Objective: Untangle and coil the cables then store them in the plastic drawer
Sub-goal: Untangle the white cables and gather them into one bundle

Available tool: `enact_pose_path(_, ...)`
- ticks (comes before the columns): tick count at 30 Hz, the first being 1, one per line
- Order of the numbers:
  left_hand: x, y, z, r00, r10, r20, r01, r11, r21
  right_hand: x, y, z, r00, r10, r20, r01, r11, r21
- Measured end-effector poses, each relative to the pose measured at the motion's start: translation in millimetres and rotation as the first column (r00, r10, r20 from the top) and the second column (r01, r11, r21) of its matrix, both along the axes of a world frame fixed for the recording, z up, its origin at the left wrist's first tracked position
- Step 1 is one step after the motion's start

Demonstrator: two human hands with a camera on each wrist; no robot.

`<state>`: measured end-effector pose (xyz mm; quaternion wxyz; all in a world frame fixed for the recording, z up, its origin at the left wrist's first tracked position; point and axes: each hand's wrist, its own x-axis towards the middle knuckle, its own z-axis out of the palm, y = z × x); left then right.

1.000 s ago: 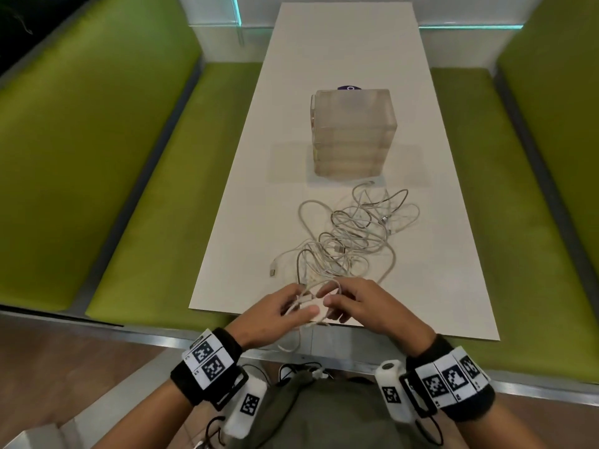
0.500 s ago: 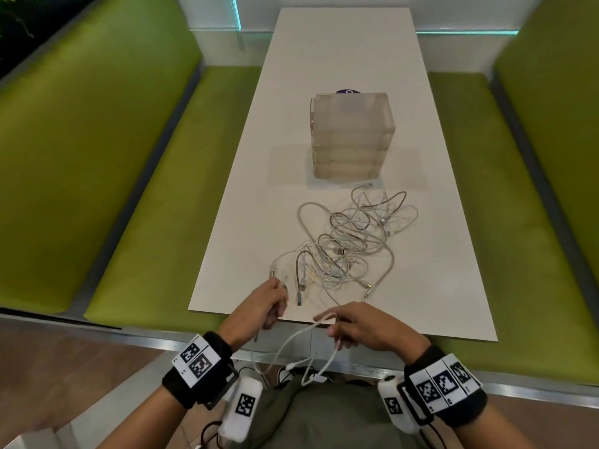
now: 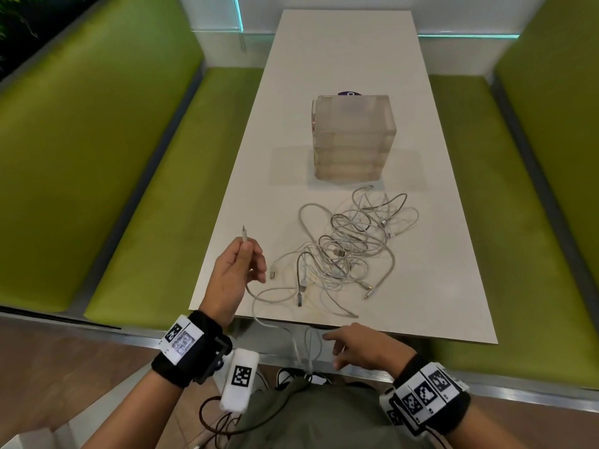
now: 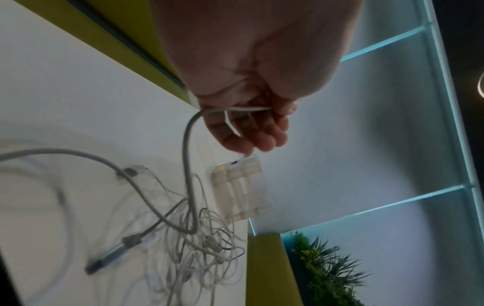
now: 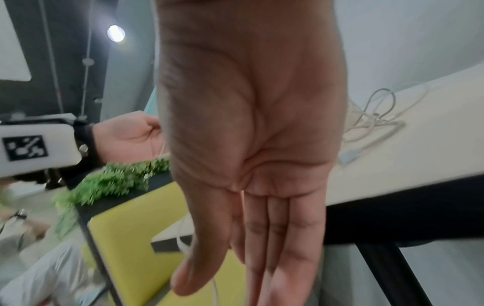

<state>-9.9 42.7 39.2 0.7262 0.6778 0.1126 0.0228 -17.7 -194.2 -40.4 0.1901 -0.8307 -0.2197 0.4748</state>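
left hand point(image 3: 238, 273): pinching white cable point(image 3: 278, 294) near its plug, raised | right hand point(image 3: 363, 346): fingers straight, empty, at desk point(image 3: 324, 76) edge | cable tangle point(image 3: 350, 244): before plastic drawer point(image 3: 353, 137) | risk: slack loop off edge snagging, dragging tangle

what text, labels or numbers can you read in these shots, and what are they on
No readable words or numbers anywhere.
Wrist bands: black-and-white square code markers only, no letters.
White wrist unit: another code marker, no text.
Dark sticker behind the drawer box: a pale mark, too small to read.
Coloured spot on the box in the left wrist view: blurred, unreadable.
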Motion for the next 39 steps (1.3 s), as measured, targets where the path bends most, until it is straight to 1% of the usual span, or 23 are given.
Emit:
enact_pose_path(1,0.9,-0.9,3.3,1.0,-0.004,0.012,0.005,0.999,-0.035,3.5,-2.3,2.7,0.999,-0.033,0.02,0.032,0.999,0.036)
enact_pose_path(2,1.8,-1.7,5.9,1.0,-0.011,0.024,0.013,0.998,-0.065,7.2,-4.6,6.7,0.994,-0.096,0.045,0.091,0.991,0.094)
enact_pose_path(4,3.7,-4.3,8.1,0.998,-0.032,0.052,0.037,0.994,-0.1,16.1,-10.0,13.4,0.957,-0.243,0.157,0.215,0.96,0.177)
enact_pose_path(5,4.8,-6.4,8.5,0.997,-0.046,0.062,0.053,0.993,-0.107,21.2,-12.7,14.5,0.928,-0.284,0.242,0.245,0.953,0.176)
enact_pose_path(6,5.9,-8.9,7.9,0.996,-0.061,0.067,0.068,0.991,-0.112,25.2,-15.2,14.4,0.905,-0.288,0.313,0.255,0.956,0.144)
enact_pose_path(7,6.8,-11.6,7.0,0.995,-0.077,0.066,0.084,0.99,-0.114,28.4,-16.2,13.2,0.899,-0.265,0.349,0.252,0.964,0.083)
enact_pose_path(9,8.2,-16.7,4.1,0.992,-0.107,0.06,0.113,0.988,-0.106,31.9,-15.7,8.0,0.914,-0.197,0.356,0.218,0.976,-0.02)
enact_pose_path(10,9.0,-18.8,2.1,0.991,-0.122,0.059,0.127,0.987,-0.097,32.5,-14.5,5.7,0.916,-0.174,0.363,0.198,0.98,-0.03)
enact_pose_path(12,10.3,-23.0,-0.3,0.986,-0.152,0.064,0.157,0.984,-0.081,33.8,-13.3,9.5,0.906,-0.149,0.396,0.17,0.985,-0.019)
enact_pose_path(14,11.7,-27.2,-2.5,0.982,-0.175,0.069,0.18,0.981,-0.077,37.2,-15.1,21.9,0.895,-0.123,0.428,0.139,0.99,-0.008)
enact_pose_path(17,17.4,-38.1,-5.9,0.981,-0.189,0.048,0.192,0.979,-0.063,46.8,-17.7,47.1,0.873,-0.027,0.486,0.028,1.0,0.007)
enact_pose_path(20,25.3,-51.9,-9.3,0.974,-0.225,0.027,0.225,0.974,-0.007,58.1,-9.0,79.9,0.857,0.006,0.515,-0.089,0.986,0.138)
enact_pose_path(21,27.0,-56.9,-9.6,0.968,-0.249,0.023,0.249,0.969,0.002,62.1,-4.9,90.1,0.86,-0.018,0.511,-0.097,0.975,0.198)
enact_pose_path(22,28.5,-61.4,-11.3,0.963,-0.27,0.016,0.27,0.963,0.009,65.4,-1.4,99.8,0.858,-0.072,0.508,-0.075,0.962,0.263)
enact_pose_path(24,30.3,-69.0,-15.0,0.951,-0.308,0.013,0.308,0.951,0.012,71.1,2.5,110.9,0.83,-0.245,0.5,0.025,0.913,0.407)
enact_pose_path(25,30.4,-72.0,-16.0,0.949,-0.316,0.012,0.316,0.949,0.01,72.8,3.5,113.5,0.819,-0.332,0.469,0.083,0.876,0.476)
enact_pose_path(27,30.6,-75.1,-17.6,0.948,-0.319,-0.001,0.319,0.948,-0.005,73.2,4.3,115.8,0.809,-0.486,0.331,0.221,0.773,0.595)
enact_pose_path(29,30.6,-76.9,-17.9,0.945,-0.326,-0.008,0.326,0.945,-0.023,72.4,4.2,115.9,0.777,-0.591,0.214,0.334,0.677,0.656)
enact_pose_path(32,30.4,-74.8,-19.3,0.942,-0.336,-0.013,0.335,0.941,-0.038,72.7,4.2,111.2,0.749,-0.65,0.127,0.405,0.601,0.689)
enact_pose_path(34,30.4,-73.0,-19.1,0.931,-0.366,0.001,0.365,0.928,-0.077,72.9,3.8,108.5,0.73,-0.682,0.055,0.454,0.543,0.706)
enact_pose_path(36,30.0,-73.2,-18.5,0.911,-0.412,0.014,0.412,0.907,-0.085,73.0,3.9,107.0,0.694,-0.72,-0.022,0.513,0.473,0.716)
enact_pose_path(37,29.5,-74.6,-17.4,0.897,-0.441,0.018,0.441,0.894,-0.075,72.8,4.3,107.3,0.68,-0.732,-0.046,0.532,0.449,0.718)
enact_pose_path(39,28.5,-76.0,-18.1,0.885,-0.465,0.024,0.466,0.884,-0.032,72.3,6.5,108.4,0.671,-0.739,-0.054,0.539,0.437,0.72)
